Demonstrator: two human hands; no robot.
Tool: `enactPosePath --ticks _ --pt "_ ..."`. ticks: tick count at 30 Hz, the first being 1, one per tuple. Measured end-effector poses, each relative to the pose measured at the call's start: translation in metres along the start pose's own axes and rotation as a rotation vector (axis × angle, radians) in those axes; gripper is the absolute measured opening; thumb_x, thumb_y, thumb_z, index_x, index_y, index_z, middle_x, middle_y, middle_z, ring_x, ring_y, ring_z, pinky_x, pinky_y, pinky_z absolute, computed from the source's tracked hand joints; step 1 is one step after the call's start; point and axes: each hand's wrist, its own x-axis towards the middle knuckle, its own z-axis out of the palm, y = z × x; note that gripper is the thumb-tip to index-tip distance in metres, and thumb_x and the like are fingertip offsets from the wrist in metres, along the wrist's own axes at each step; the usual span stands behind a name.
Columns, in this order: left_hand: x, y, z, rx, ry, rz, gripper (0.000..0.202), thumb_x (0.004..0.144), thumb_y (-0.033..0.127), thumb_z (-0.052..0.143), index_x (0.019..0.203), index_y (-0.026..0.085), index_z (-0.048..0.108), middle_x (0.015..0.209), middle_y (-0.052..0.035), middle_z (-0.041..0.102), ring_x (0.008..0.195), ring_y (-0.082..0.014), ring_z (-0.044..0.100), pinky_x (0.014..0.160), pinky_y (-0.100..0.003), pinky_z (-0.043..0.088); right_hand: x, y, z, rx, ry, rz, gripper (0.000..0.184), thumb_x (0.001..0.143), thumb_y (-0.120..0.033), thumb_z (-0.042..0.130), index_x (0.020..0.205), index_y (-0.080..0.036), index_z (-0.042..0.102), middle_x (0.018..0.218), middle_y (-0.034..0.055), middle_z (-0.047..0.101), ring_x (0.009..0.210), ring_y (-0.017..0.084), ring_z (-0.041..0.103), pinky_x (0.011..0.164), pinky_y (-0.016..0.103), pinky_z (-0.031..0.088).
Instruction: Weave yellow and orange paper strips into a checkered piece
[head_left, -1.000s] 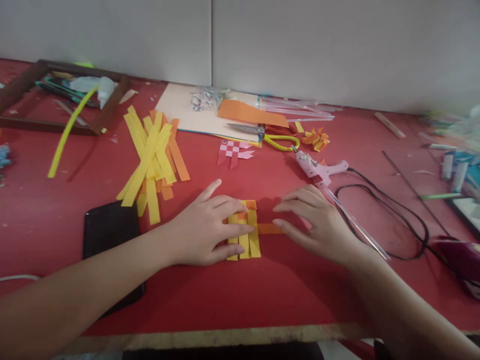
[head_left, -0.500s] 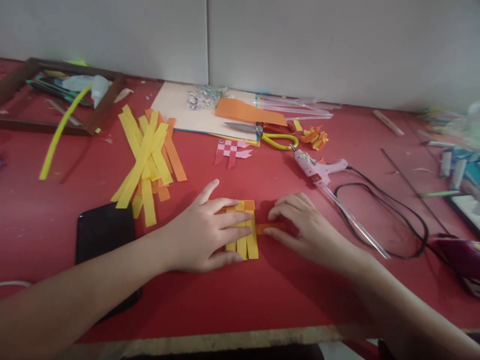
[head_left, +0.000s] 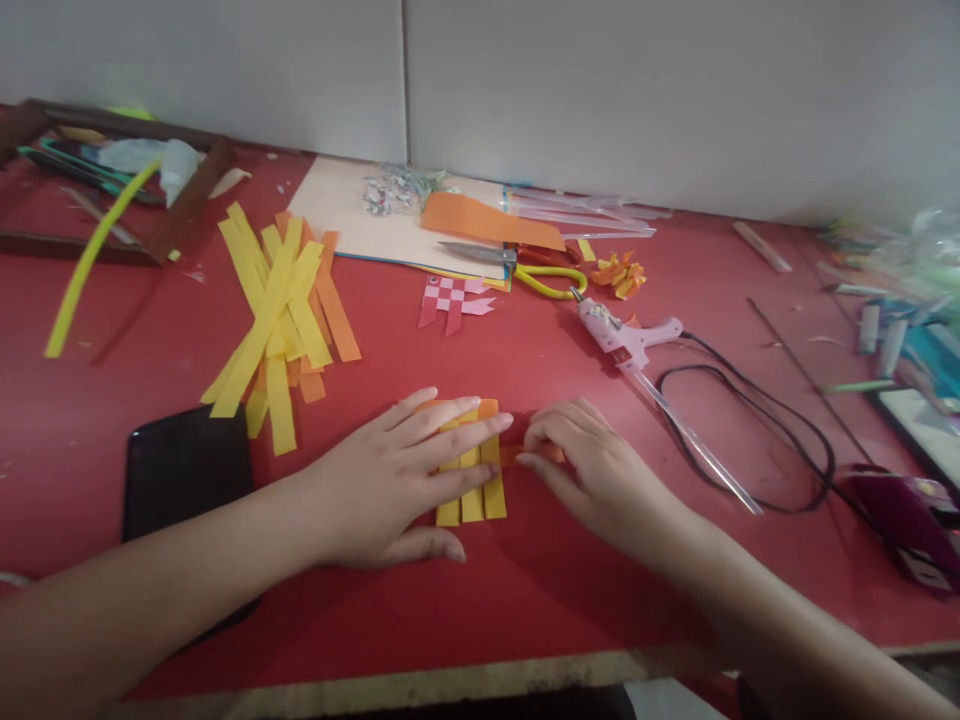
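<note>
My left hand [head_left: 390,480] lies flat, fingers spread, across a small mat of yellow paper strips [head_left: 493,495] on the red table. An orange band runs along the mat's top edge; the hand hides much of its left side. From the right edge of the mat sticks out an orange paper strip [head_left: 510,456]. Thumb and fingers of my right hand [head_left: 600,460] close on the outer part of that strip. Beyond the hands rests a pink checkered paper fish [head_left: 450,296], woven from strips.
Left of the hands is a pile of yellow and orange strips [head_left: 281,300], partly over a black phone [head_left: 187,460]. Scissors [head_left: 547,280], a pink glue gun [head_left: 619,335] with its cord, and a wooden frame [head_left: 191,200] holding odds and ends lie farther back.
The little finger of my left hand has come down nearer the other fingers, and its thumb has shifted toward me. My right hand keeps hold of the orange strip. The view has swung slightly right.
</note>
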Motion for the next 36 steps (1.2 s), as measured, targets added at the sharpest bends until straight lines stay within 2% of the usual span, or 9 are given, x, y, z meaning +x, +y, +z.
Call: enactPosePath --ticks 4,6,9,12,15,20,24,30,36 --pt "0.0 0.0 0.002 -0.031 -0.042 -0.004 0.061 0.095 0.059 0.044 0.144 0.023 0.046 0.161 -0.0101 0.02 0.146 -0.0327 0.025 0.117 -0.051 0.02 0.001 -0.003 0.004 -0.008 0.01 -0.022 0.005 0.092 -0.018 0.058 0.096 -0.019 0.055 0.093 0.006 0.063 0.085 0.021 0.055 0.079 0.037 0.046" --pt "0.0 0.0 0.003 -0.051 -0.05 -0.007 0.063 0.094 0.062 0.043 0.144 0.023 0.045 0.161 -0.0101 0.021 0.147 -0.0327 0.023 0.117 -0.051 0.02 0.002 -0.007 0.005 -0.023 0.003 -0.021 0.003 0.092 -0.017 0.055 0.093 -0.02 0.056 0.092 0.0062 0.062 0.083 0.02 0.054 0.078 0.037 0.047" --pt "-0.001 -0.001 0.004 -0.087 -0.03 0.004 0.073 0.091 0.07 0.04 0.145 0.021 0.044 0.159 -0.0096 0.026 0.147 -0.0311 0.023 0.119 -0.048 0.018 0.003 -0.014 0.008 -0.046 0.014 -0.029 0.014 0.093 -0.011 0.048 0.085 -0.02 0.055 0.087 0.0063 0.06 0.08 0.019 0.053 0.076 0.037 0.047" --pt "-0.002 -0.001 0.005 -0.104 -0.03 0.0 0.08 0.088 0.075 0.038 0.146 0.02 0.043 0.159 -0.0113 0.027 0.147 -0.0305 0.024 0.119 -0.047 0.016 0.0 -0.016 0.011 -0.086 0.052 -0.053 0.014 0.094 -0.011 0.045 0.088 -0.02 0.054 0.089 0.007 0.06 0.08 0.021 0.053 0.077 0.039 0.047" --pt "-0.001 0.0 0.005 -0.101 -0.062 -0.023 0.081 0.087 0.077 0.037 0.147 0.022 0.042 0.159 -0.0112 0.024 0.147 -0.031 0.024 0.119 -0.047 0.015 -0.004 -0.013 0.014 -0.122 0.075 0.011 0.005 0.095 -0.018 0.048 0.097 -0.019 0.053 0.093 0.0083 0.06 0.085 0.023 0.054 0.08 0.042 0.046" --pt "-0.002 0.001 0.005 -0.098 -0.084 -0.048 0.084 0.085 0.078 0.039 0.149 0.024 0.037 0.16 -0.011 0.023 0.147 -0.0319 0.022 0.118 -0.049 0.016 -0.004 -0.013 0.01 -0.125 0.0 0.071 0.01 0.095 -0.021 0.049 0.085 -0.021 0.05 0.088 0.0071 0.058 0.078 0.02 0.05 0.074 0.039 0.044" --pt "-0.002 0.0 0.005 -0.095 -0.085 -0.04 0.086 0.084 0.079 0.042 0.15 0.024 0.035 0.16 -0.0111 0.023 0.148 -0.0319 0.021 0.118 -0.048 0.017 -0.002 -0.016 0.007 -0.128 -0.012 0.093 0.01 0.092 -0.02 0.051 0.083 -0.021 0.049 0.086 0.006 0.059 0.077 0.02 0.05 0.071 0.037 0.042" --pt "-0.002 0.0 0.005 -0.104 -0.079 -0.026 0.085 0.086 0.078 0.038 0.149 0.022 0.037 0.16 -0.0125 0.023 0.148 -0.0319 0.021 0.118 -0.049 0.016 -0.004 -0.016 0.006 -0.003 -0.029 0.14 0.003 0.092 -0.026 0.055 0.093 -0.023 0.053 0.094 0.0045 0.066 0.088 0.022 0.059 0.081 0.042 0.045" --pt "-0.003 -0.001 0.004 -0.116 -0.123 -0.029 0.086 0.086 0.079 0.036 0.15 0.022 0.036 0.16 -0.0135 0.02 0.148 -0.0331 0.02 0.119 -0.05 0.014 0.001 -0.011 0.008 0.036 0.052 0.159 0.01 0.088 -0.017 0.054 0.095 -0.023 0.057 0.089 0.002 0.069 0.081 0.019 0.064 0.076 0.037 0.048"
